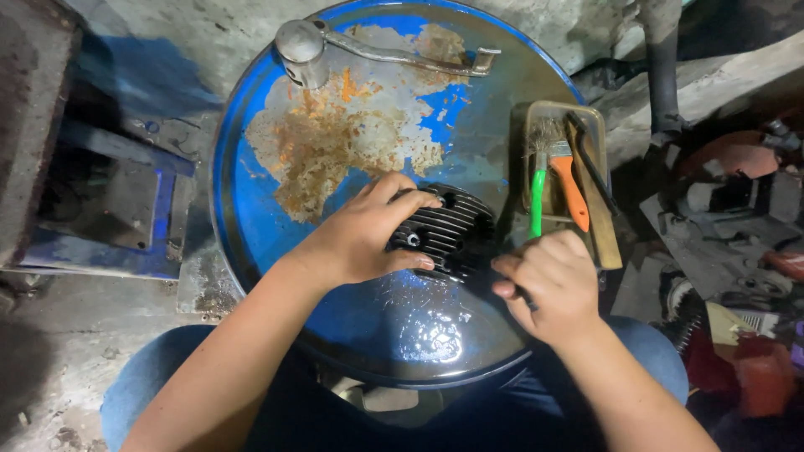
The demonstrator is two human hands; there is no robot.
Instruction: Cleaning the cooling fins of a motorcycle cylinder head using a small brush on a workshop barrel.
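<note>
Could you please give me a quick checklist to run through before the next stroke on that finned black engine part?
1. Left hand steadies the finned black part: ok, palm and fingers lie over its left side.
2. Part rests flat on the blue drum top: ok, though the surface is wet and rusty.
3. Right hand grips its tool firmly: cannot tell, only a dark stub shows below the closed fist.
4. Spare brushes within reach: ok, the green-handled brush and orange-handled brush lie in the tray beside the right hand.
5. Metal lever out of the way: ok, at the far rim.
</note>
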